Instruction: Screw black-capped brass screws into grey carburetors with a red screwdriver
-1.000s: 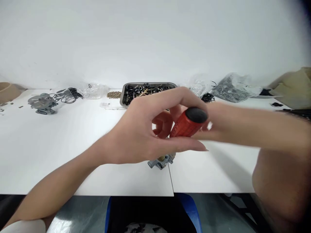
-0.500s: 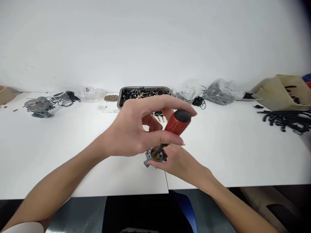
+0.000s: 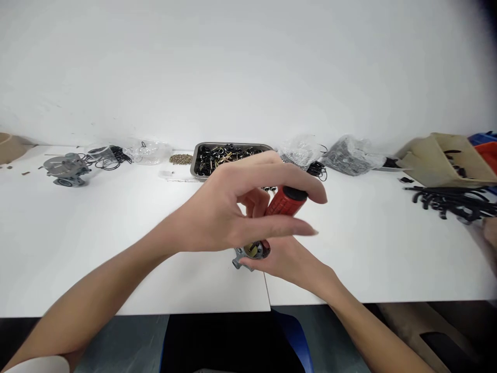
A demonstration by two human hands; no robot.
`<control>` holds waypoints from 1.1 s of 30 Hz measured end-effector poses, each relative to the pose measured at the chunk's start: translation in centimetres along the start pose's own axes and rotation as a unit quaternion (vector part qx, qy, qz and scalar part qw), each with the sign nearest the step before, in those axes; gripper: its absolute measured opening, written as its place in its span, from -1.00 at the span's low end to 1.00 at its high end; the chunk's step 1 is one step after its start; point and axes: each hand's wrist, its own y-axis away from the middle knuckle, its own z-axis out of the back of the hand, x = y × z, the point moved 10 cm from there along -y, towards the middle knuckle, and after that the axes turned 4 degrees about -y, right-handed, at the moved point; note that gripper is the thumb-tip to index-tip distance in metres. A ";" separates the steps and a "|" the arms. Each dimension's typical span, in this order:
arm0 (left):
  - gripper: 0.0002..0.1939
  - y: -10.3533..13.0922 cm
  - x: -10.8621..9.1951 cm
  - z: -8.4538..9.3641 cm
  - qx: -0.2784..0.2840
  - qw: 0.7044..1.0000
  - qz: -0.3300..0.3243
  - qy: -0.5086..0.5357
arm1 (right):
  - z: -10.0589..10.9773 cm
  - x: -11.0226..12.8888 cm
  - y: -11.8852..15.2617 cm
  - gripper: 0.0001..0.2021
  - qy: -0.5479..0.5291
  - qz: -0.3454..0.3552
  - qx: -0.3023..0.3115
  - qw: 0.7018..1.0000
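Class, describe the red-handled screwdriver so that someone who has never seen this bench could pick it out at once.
Start at the white table and find the metal tray of small parts at its back edge. In front of it, the left hand grips the screwdriver above a small grey metal part steadied by the right hand. It is the only red, ribbed, black-capped thing near the hands.

Plain white wall (image 3: 248, 67) behind, evenly lit. Two white tabletops (image 3: 77, 243) butted along a seam near the middle. Grey floor (image 3: 128, 342) below, blue chair edge (image 3: 295, 331) at the front.
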 end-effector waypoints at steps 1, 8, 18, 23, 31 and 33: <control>-0.81 -0.1 0.2 0.2 -0.019 1.000 -0.001 -0.006 | -0.1 0.0 0.0 -0.62 0.005 -0.005 0.006 1.000; -0.78 -0.2 1.0 0.2 -0.076 0.997 0.023 -0.003 | 0.0 0.0 -0.2 -0.70 -0.004 -0.015 0.007 1.000; -0.70 0.2 -0.6 -1.4 0.027 0.999 -0.012 -0.034 | 0.0 0.7 -0.4 -0.77 0.001 0.000 0.032 0.999; -0.66 0.2 -0.8 -1.5 0.058 0.998 -0.010 -0.010 | 0.2 0.8 -0.1 -0.81 -0.022 -0.005 0.022 1.000; -0.64 0.2 -0.8 -1.8 0.096 0.995 0.012 -0.006 | -0.2 0.4 -0.1 -0.77 -0.037 -0.023 0.024 0.999; -0.61 0.3 -1.0 -2.2 0.124 0.992 0.011 -0.011 | -0.4 0.3 -0.2 -0.73 -0.034 -0.026 0.038 0.998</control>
